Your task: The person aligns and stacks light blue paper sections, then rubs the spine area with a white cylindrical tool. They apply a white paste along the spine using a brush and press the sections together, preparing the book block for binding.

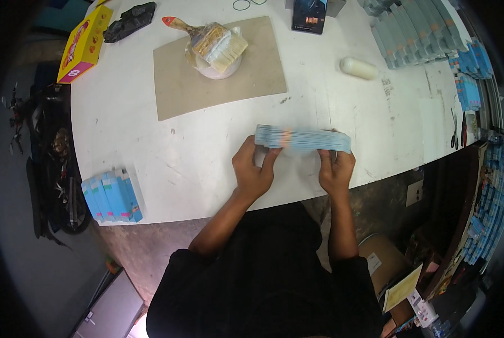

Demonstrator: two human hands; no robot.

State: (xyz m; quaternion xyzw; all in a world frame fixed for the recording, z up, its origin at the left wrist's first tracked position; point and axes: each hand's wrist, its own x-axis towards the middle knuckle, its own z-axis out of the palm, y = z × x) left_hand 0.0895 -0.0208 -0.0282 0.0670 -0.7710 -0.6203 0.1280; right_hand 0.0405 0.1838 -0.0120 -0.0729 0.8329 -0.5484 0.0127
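Note:
A stack of flat light-blue folded cartons (305, 138) is held between my two hands, just above the white table. My left hand (252, 168) grips its left end, with the thumb on the near side. Round the right end close the fingers of my right hand (336, 170), its thumb also along the near edge. The stack shows its layered edges, with a pale orange band left of the middle. Most of my fingertips are hidden behind or under the cartons.
Beyond my hands, a wide brush (215, 45) rests across a small tub (221, 71) on a grey-brown board (170, 90). Blue cartons (112, 195) stand near left. A white bottle (358, 68), grey carton stacks (418, 31), a phone (309, 17) and scissors (454, 129) lie rightward. A yellow box (84, 45) stands far left.

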